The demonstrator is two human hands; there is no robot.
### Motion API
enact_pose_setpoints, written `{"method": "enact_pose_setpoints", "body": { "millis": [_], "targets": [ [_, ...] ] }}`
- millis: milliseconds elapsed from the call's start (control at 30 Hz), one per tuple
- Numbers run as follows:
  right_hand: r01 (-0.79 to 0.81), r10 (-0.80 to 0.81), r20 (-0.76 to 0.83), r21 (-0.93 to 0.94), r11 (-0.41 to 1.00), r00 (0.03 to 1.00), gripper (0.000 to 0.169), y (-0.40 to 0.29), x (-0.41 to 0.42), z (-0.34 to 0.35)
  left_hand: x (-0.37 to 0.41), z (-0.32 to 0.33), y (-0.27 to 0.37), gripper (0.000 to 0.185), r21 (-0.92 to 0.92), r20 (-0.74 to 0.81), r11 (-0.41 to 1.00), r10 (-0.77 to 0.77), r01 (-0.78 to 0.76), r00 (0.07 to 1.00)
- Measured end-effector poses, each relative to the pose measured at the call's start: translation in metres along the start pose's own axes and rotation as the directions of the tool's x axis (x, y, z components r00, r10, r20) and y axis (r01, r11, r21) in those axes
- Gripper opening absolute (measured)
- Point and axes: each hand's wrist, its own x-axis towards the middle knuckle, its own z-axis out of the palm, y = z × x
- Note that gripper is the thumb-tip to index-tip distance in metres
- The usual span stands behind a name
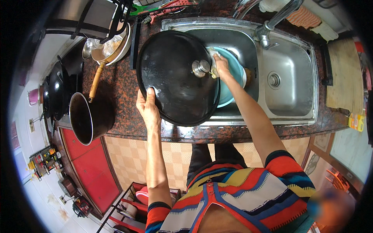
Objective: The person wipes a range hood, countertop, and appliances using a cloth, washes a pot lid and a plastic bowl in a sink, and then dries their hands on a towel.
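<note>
My left hand (149, 107) grips the near left rim of a large black pan lid (174, 84), thumb on top. The lid is tilted over the left sink basin (239, 38), and a shiny metal knob (200, 68) stands out from its face. In my right hand (222, 66) is a pale wet cloth (214, 62), held at the lid's right edge beside the knob. Below that hand a light blue plastic basin (230, 93) sits in the sink, partly hidden by the lid. Wet streaks show on the lid near my left thumb.
A tall dark pot (90, 119) stands at the counter's left, near a wooden-handled pan (97, 72). The faucet (263, 33) rises between the basins; the right basin (288, 78) has a drain. A wooden cutting board (344, 78) is at far right. A black wok (58, 87) is at far left.
</note>
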Motion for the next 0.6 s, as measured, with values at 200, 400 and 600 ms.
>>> {"method": "enact_pose_setpoints", "body": {
  "millis": [200, 400, 600],
  "targets": [
    [0.302, -0.189, 0.244, -0.612, 0.731, 0.951, 0.042, 0.048, -0.024, -0.026, 0.003, -0.017, 0.000, 0.018, 0.063, -0.041, 0.998, 0.022, -0.020, 0.999],
    [0.856, 0.092, 0.851, -0.516, -0.041, 0.517, 0.045, 0.036, -0.068, -0.034, 0.004, -0.037, -0.004, 0.023, 0.067, -0.071, 0.998, 0.013, -0.008, 0.997],
    [0.255, -0.010, 0.356, -0.650, 0.715, 0.934, 0.054, 0.051, -0.041, -0.031, 0.008, -0.036, -0.007, 0.022, 0.069, -0.093, 0.998, -0.004, 0.010, 0.996]
  ]
}}
